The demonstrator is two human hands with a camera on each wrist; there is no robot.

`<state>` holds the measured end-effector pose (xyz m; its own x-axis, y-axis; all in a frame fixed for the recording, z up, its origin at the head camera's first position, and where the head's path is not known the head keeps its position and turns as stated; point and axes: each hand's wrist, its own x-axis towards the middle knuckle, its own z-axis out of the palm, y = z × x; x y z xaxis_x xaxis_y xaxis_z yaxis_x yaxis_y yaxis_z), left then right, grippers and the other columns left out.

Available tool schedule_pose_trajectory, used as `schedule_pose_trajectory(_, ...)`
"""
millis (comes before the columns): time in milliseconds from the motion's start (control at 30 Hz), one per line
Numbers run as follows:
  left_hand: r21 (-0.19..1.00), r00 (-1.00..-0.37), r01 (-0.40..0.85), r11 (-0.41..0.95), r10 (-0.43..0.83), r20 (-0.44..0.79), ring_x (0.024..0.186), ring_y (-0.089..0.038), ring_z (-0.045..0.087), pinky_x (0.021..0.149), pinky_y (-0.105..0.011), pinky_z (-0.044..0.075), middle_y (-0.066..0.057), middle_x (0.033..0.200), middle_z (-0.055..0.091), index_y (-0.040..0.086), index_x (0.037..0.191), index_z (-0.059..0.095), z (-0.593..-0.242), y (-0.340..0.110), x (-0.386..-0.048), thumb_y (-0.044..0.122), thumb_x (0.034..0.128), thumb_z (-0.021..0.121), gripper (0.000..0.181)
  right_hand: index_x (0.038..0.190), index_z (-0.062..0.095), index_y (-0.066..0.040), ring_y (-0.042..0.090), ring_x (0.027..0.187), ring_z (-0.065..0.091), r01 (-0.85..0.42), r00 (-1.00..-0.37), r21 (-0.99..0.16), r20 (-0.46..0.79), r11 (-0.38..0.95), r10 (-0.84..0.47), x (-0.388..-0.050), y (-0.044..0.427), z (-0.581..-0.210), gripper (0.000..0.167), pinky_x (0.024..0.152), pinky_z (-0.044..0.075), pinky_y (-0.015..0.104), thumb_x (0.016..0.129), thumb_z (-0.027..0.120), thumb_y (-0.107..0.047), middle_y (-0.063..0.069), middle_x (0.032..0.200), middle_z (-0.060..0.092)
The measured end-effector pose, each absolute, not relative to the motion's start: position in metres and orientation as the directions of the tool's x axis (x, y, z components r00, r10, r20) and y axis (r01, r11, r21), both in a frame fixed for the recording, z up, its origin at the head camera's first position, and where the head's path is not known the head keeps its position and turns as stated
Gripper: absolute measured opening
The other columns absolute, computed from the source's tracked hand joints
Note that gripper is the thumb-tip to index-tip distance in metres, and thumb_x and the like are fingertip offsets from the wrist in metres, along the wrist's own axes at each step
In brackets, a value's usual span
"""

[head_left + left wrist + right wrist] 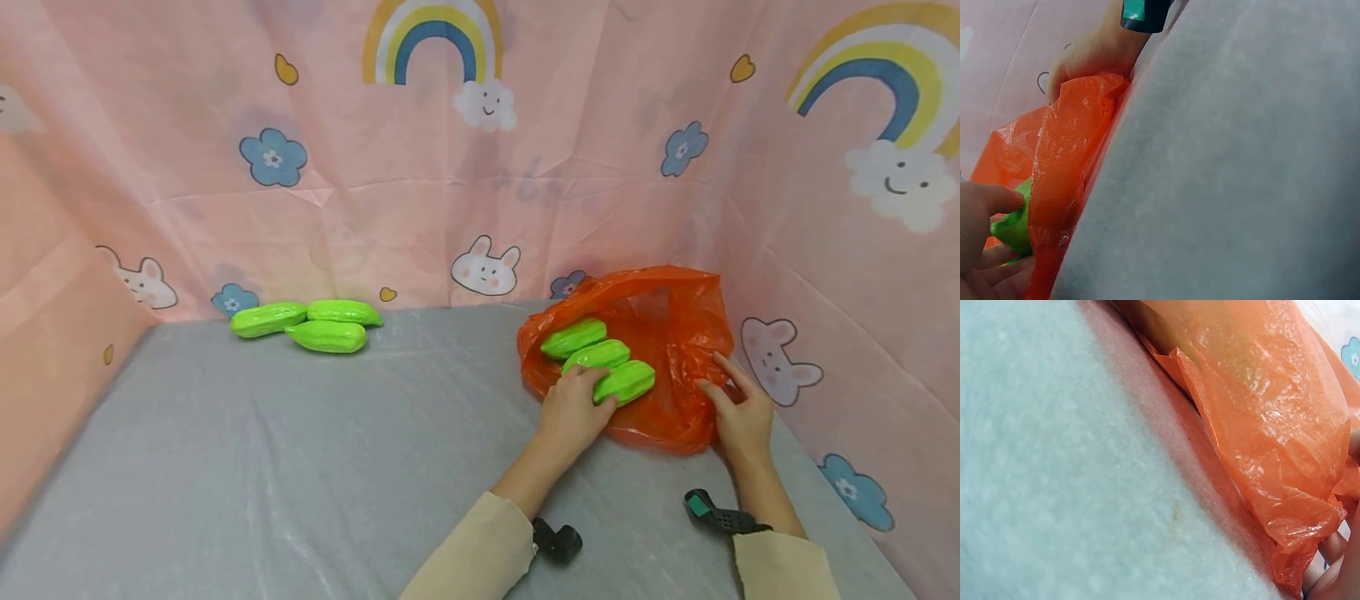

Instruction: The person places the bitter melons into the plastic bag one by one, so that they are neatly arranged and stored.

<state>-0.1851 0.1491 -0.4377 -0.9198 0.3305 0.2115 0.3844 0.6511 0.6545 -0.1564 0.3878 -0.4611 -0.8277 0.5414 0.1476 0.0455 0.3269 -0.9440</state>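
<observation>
An orange-red plastic bag (671,417) lies at the right of the table with its mouth spread. Inside it, side by side, are three glossy, ridged green toy vegetables, their exact kind unclear. My left hand (576,410) reaches in at the mouth and grips the nearest green toy vegetable (627,382) between thumb and fingers. The left wrist view shows the thumb on this green piece (1015,226), partly hidden by the bag. With thumb and fingers, my right hand (746,417) pinches the crumpled right side of the bag. The right wrist view shows the plastic (1291,506) bunched at that hand.
Three more green toy vegetables (330,336) lie together at the back left, near the pink printed back curtain (412,208). A grey cloth (360,467) covers the table. Another pink curtain (840,275) rises close beside the right hand.
</observation>
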Motion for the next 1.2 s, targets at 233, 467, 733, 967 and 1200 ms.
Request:
schedule_pose_trajectory(233, 0.627, -0.919, 0.387, 0.675, 0.340, 0.202, 0.102, -0.017, 0.071, 0.088, -0.031, 0.058, 0.001, 0.120, 0.071, 0.024, 0.130, 0.070, -0.433, 0.145, -0.185, 0.034, 0.0935, 0.072, 0.038, 0.148, 0.053, -0.016, -0.007, 0.088, 0.058, 0.057, -0.840, -0.945, 0.129, 0.322, 0.527, -0.156, 0.389, -0.461, 0.050, 0.071, 0.051, 0.003, 0.099, 0.064, -0.017, -0.028, 0.113, 0.056)
schedule_pose_trajectory(467, 0.597, -0.916, 0.386, 0.703, 0.368, 0.160, 0.107, -0.014, 0.069, 0.088, -0.030, 0.058, 0.003, 0.119, 0.072, 0.022, 0.127, 0.072, -0.416, 0.132, -0.186, 0.034, 0.0949, 0.070, 0.035, 0.147, 0.054, -0.015, -0.007, 0.086, 0.059, 0.040, -0.840, -0.958, 0.122, 0.285, 0.529, -0.157, 0.387, -0.462, 0.050, 0.070, 0.051, 0.003, 0.098, 0.065, -0.015, -0.028, 0.111, 0.058)
schedule_pose_trajectory(733, 0.589, -0.907, 0.410, 0.697, 0.379, 0.183, 0.115, -0.017, 0.067, 0.098, -0.033, 0.056, -0.001, 0.127, 0.070, 0.016, 0.129, 0.071, -0.393, 0.100, -0.195, 0.032, 0.0981, 0.066, 0.035, 0.146, 0.055, -0.013, -0.009, 0.084, 0.058, 0.055, -0.835, -0.935, 0.149, 0.350, 0.529, -0.156, 0.392, -0.458, 0.050, 0.069, 0.050, 0.003, 0.097, 0.066, -0.014, -0.030, 0.105, 0.058)
schedule_pose_trajectory(967, 0.631, -0.929, 0.369, 0.682, 0.301, 0.216, 0.119, -0.023, 0.065, 0.101, -0.039, 0.056, -0.007, 0.131, 0.066, 0.012, 0.127, 0.070, -0.377, 0.060, -0.214, 0.029, 0.0990, 0.065, 0.034, 0.146, 0.056, -0.016, -0.008, 0.086, 0.056, 0.063, -0.831, -0.931, 0.151, 0.360, 0.535, -0.156, 0.396, -0.452, 0.050, 0.069, 0.049, 0.001, 0.097, 0.066, -0.016, -0.031, 0.108, 0.056)
schedule_pose_trajectory(1200, 0.593, -0.952, 0.306, 0.745, 0.217, 0.218, 0.123, -0.027, 0.064, 0.102, -0.044, 0.054, -0.008, 0.136, 0.062, 0.010, 0.126, 0.070, -0.375, 0.008, -0.231, 0.024, 0.0975, 0.067, 0.032, 0.146, 0.056, -0.016, -0.009, 0.084, 0.057, 0.078, -0.833, -0.936, 0.128, 0.343, 0.538, -0.159, 0.391, -0.459, 0.050, 0.068, 0.049, 0.002, 0.097, 0.066, -0.015, -0.030, 0.107, 0.056)
